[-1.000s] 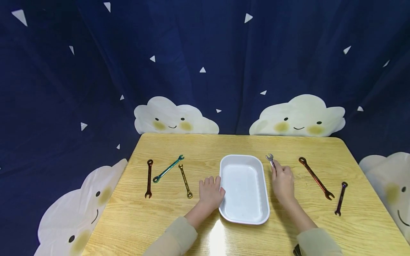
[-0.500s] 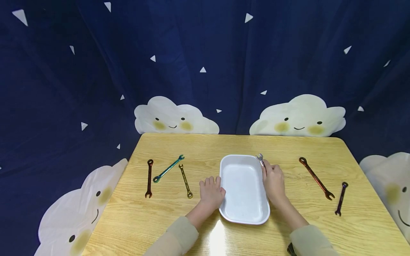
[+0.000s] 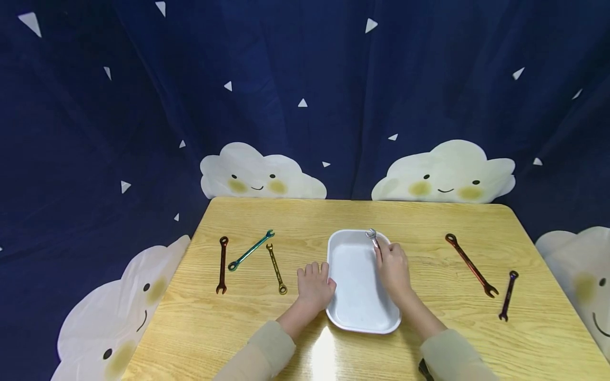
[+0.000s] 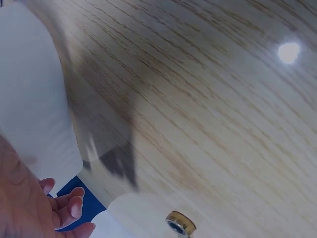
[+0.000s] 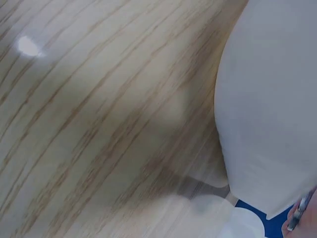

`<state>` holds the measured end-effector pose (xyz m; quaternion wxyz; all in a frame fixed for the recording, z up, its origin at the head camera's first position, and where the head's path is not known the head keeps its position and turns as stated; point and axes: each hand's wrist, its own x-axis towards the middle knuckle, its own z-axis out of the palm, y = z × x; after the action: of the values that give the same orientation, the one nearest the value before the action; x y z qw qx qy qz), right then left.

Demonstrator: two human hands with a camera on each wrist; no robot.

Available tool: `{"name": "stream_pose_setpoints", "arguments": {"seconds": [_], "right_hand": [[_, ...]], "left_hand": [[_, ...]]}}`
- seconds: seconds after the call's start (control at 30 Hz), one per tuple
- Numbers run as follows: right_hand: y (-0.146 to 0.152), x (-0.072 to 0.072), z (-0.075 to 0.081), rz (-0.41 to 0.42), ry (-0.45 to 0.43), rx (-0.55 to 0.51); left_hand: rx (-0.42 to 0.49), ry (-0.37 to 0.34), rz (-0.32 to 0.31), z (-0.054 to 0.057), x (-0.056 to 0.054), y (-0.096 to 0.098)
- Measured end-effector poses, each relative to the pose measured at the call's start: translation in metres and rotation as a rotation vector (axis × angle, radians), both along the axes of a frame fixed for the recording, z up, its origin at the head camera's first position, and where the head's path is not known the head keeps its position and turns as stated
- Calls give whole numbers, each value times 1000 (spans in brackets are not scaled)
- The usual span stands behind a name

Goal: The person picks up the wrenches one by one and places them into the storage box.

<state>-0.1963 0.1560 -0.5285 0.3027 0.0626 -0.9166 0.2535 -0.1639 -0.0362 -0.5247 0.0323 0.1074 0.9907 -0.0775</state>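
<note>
A white rectangular tray (image 3: 360,321) stands in the middle of the table. At its left rim is my left hand (image 3: 314,290), its thumb hooked over the edge and its fingers outside the wall; the left wrist view shows those fingers (image 4: 68,210) bent. Over the tray's far right part, my right hand (image 3: 394,271) holds a silver wrench (image 3: 373,236). The wrench's open-end head points away from me, and the hand covers most of its handle. In the right wrist view, only a sliver of the wrench (image 5: 300,212) shows at the lower right corner.
Left of the tray lie a dark red wrench (image 3: 222,265), a teal wrench (image 3: 251,250) and a gold wrench (image 3: 276,269). A long red wrench (image 3: 471,264) and a small purple wrench (image 3: 508,296) lie at the right. A dark blue curtain (image 3: 343,63) hangs behind the table.
My right hand has moved left with the silver wrench, from beside the tray across its right rim to above its inside. The left hand and the tray stay in place.
</note>
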Motion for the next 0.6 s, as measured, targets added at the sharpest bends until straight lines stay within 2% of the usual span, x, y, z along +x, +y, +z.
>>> {"name": "stream_pose_setpoints", "arguments": {"seconds": [0.4,0.6], "right_hand": [[-18,-1,-7,28,-51,51],[-25,0,-11,36,-67,85]], "left_hand": [[-19,12,-4,0,0,0],[2,5,10,-1,0,0]]}}
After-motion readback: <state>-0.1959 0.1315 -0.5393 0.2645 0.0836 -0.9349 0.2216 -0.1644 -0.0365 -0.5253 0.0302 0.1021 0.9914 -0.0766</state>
